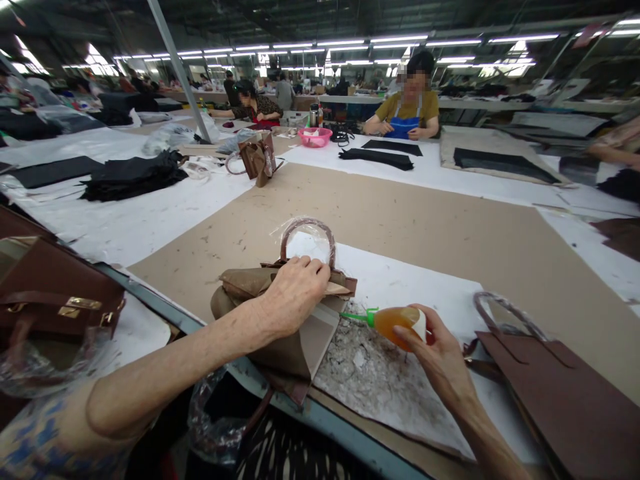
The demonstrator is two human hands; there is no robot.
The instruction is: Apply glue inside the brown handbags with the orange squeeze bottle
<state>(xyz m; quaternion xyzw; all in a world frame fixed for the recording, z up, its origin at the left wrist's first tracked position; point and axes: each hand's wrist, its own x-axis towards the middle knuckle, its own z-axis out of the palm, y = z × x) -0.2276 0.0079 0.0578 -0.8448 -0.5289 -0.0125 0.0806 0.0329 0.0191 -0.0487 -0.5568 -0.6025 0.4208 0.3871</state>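
A brown handbag (pixel 285 357) lies at the table's front edge, its tan lining showing and one plastic-wrapped handle (pixel 334 243) standing up behind. My left hand (pixel 300 283) is closed on the bag's upper edge, fingers curled over it. In my right hand (pixel 433 340) is a glue bottle (pixel 395 327) with amber contents and a thin green nozzle. The bottle is tipped sideways, its nozzle pointing left at the bag's side edge; whether the tip touches cannot be made out. Beneath the bottle lies a glue-stained sheet (pixel 375 387).
A brown bag (pixel 575 400) lies at right; another with a gold clasp (pixel 45 307) is at left. Farther off are a small bag (pixel 257 157), black pieces (pixel 135 175) and a pink basket (pixel 315 138). A co-worker in a blue apron (pixel 405 125) sits across the table.
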